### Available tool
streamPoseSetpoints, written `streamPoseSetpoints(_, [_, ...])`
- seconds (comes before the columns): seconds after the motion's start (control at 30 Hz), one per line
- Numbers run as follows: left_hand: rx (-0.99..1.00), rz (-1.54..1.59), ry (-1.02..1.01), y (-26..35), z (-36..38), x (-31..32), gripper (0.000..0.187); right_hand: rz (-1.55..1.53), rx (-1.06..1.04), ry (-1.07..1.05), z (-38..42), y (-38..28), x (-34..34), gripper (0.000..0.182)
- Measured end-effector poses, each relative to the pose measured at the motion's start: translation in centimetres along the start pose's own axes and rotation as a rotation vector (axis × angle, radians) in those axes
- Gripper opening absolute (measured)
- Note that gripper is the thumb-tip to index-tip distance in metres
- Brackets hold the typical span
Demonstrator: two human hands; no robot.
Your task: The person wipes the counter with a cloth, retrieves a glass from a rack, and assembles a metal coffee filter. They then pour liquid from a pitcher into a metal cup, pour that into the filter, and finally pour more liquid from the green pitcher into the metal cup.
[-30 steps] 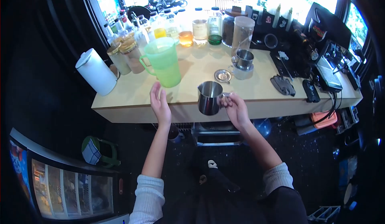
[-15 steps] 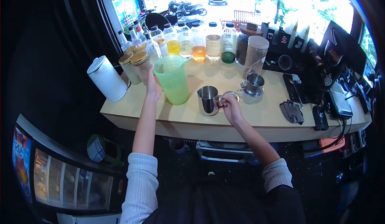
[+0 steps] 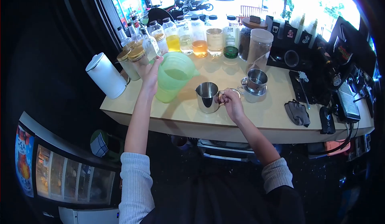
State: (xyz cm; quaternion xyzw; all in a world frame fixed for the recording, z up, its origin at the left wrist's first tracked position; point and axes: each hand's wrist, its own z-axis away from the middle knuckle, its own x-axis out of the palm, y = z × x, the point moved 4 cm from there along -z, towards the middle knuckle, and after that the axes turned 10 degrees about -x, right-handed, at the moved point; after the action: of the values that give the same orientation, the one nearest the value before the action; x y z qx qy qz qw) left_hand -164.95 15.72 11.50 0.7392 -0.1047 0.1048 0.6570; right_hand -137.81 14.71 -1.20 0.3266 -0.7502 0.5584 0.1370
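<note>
My left hand (image 3: 150, 76) grips the green translucent pitcher (image 3: 173, 73) at its left side. The pitcher is tilted to the right, its spout pointing toward the steel jug, with liquid showing inside. My right hand (image 3: 230, 100) is closed round the handle of the steel jug (image 3: 207, 97), which is upright on the counter, to the right of the pitcher. Behind my right fingers, a small round glass item is partly hidden. A metal cup (image 3: 256, 80) on a clear glass base stands farther right.
A white kettle (image 3: 106, 75) and gold-lidded jars (image 3: 137, 56) stand left. Bottles of coloured liquid (image 3: 199, 37) line the back of the counter (image 3: 224, 77). A tall clear canister (image 3: 260, 49), a grey cloth (image 3: 297, 113) and a scale-like black device (image 3: 327, 119) are right.
The green pitcher has gone from nearly upright to tilted right, with my left hand raised slightly. My right hand and the steel jug have barely moved. The view has shifted a little.
</note>
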Motion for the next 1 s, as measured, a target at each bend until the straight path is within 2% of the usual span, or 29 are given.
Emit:
streamPoseSetpoints(0.1, [0.046,-0.13,0.007,0.3,0.8,1.0,0.013,-0.013,-0.009,0.0,0.0,-0.1,0.0,0.017])
streamPoseSetpoints(0.3, [0.07,-0.18,-0.069,0.2,1.4,1.1,0.015,0.013,-0.024,-0.009,-0.1,0.3,0.0,0.017])
streamPoseSetpoints(0.6, [0.109,-0.354,-0.039,0.8,2.4,2.2,0.015,0.103,-0.042,-0.01,0.1,0.4,0.0,0.017])
streamPoseSetpoints(1.0, [0.159,-0.414,-0.031,1.1,2.2,2.3,0.015,0.116,-0.045,-0.012,0.2,0.4,0.1,0.015])
